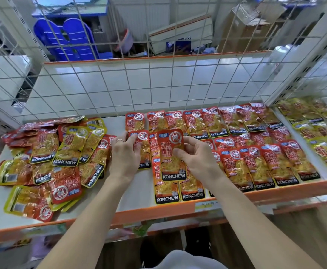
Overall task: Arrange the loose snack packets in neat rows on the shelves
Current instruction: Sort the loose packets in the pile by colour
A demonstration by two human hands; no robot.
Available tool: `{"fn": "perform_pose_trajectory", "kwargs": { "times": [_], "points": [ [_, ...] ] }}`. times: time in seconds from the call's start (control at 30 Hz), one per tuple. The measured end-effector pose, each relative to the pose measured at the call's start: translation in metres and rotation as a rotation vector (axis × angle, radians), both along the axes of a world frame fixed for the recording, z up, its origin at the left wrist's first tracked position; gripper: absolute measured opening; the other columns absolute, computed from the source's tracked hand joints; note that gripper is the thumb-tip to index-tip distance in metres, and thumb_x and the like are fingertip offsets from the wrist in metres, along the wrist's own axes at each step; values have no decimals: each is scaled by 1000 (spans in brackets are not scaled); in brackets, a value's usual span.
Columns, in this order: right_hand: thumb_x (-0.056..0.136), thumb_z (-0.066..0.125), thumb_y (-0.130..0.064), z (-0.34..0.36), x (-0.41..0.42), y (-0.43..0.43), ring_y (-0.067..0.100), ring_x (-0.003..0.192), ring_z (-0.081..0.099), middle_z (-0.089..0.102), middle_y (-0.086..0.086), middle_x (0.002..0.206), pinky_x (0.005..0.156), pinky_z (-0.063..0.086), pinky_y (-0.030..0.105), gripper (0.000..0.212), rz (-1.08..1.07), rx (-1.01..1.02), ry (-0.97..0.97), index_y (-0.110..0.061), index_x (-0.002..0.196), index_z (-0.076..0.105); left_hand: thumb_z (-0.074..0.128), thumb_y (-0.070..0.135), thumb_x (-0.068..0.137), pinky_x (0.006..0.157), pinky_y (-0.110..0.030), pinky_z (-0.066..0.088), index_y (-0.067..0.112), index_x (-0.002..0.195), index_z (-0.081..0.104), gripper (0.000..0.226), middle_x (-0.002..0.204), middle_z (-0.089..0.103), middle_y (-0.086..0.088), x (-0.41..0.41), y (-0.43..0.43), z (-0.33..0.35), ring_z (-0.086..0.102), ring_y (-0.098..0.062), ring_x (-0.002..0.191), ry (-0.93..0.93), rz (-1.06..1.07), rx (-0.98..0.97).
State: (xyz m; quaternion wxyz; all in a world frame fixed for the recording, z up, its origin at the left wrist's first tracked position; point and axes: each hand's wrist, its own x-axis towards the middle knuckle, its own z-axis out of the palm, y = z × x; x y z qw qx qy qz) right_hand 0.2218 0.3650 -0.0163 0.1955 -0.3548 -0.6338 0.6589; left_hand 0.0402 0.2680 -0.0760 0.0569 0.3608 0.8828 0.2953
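Note:
A white shelf (120,191) with an orange front edge carries red and yellow KONCHEW snack packets. A loose, jumbled pile of packets (48,162) lies on the left. Neat overlapping rows of red packets (256,152) fill the middle and right. My right hand (195,156) pinches a red packet (171,152), held just above the left end of the rows. My left hand (123,155), with a ring on one finger, holds another red packet (142,140) at the left end of the middle row.
A white wire grid (149,84) stands behind the shelf, with a second white shelf (178,65) beyond it. Rows of yellow packets (318,129) lie on the neighbouring shelf at right. Blue plastic stools and cardboard boxes stand in the background.

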Motion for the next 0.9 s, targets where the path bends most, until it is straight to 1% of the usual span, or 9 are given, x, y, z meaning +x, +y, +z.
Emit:
{"fn": "perform_pose_trajectory", "kwargs": {
  "times": [0.1,0.23,0.33,0.43,0.53,0.6,0.73,0.77,0.9],
  "points": [
    [92,68,-9,1,1,-2,8,99,71,76,-3,104,93,56,30,24,8,8,6,-26,108,64,62,18,98,111,-43,32,4,129,65,34,138,55,-25,-3,0,1,45,-41,129,6,-8,-13],
    [91,69,-11,0,1,-7,7,97,71,76,-5,102,92,57,30,23,8,19,-9,-29,106,63,62,17,98,110,-42,32,4,129,65,33,139,55,-24,-4,2,1,43,-40,129,0,-10,6],
    [91,69,-14,-2,1,-11,6,97,70,75,-5,104,92,57,31,25,7,20,-34,-23,114,63,62,18,98,110,-40,32,5,129,64,33,137,57,-21,-6,4,-1,44,-37,131,-7,-8,19],
    [91,70,-13,-3,3,-16,7,98,70,75,-4,104,92,57,32,27,5,30,-47,-19,117,64,62,18,98,113,-38,28,6,129,64,33,138,57,-18,-8,5,-4,46,-34,133,-23,-12,36],
    [92,69,-13,-3,5,-21,8,97,70,75,-3,103,91,57,31,23,7,39,-47,-23,112,65,62,17,98,112,-41,33,6,127,65,32,138,58,-16,-8,4,-4,47,-33,132,-40,-16,57],
    [92,69,-12,-3,5,-26,9,96,71,75,-2,101,89,58,31,21,-1,52,-44,-27,107,65,62,15,97,111,-40,34,5,125,66,30,136,59,-16,-7,4,-3,49,-34,130,-54,-19,78],
    [92,69,-13,-6,1,-38,10,92,71,75,-1,98,85,59,30,20,-24,65,-72,-17,112,66,63,15,96,108,-35,34,5,121,67,27,132,61,-14,-5,3,-1,51,-32,126,-71,-12,98],
    [92,70,-14,-8,-1,-41,9,91,71,75,-2,97,84,59,29,20,-24,81,-89,-17,111,66,63,15,96,107,-33,34,5,120,67,27,132,61,-13,-4,2,1,51,-31,125,-82,-8,106],
    [92,70,-17,-10,-8,-55,7,85,71,75,-6,92,79,59,27,16,-20,133,-160,-25,104,65,59,15,98,104,-32,38,2,118,67,25,129,62,-15,-2,-5,10,56,-30,121,-98,-2,155]
  ]
}}
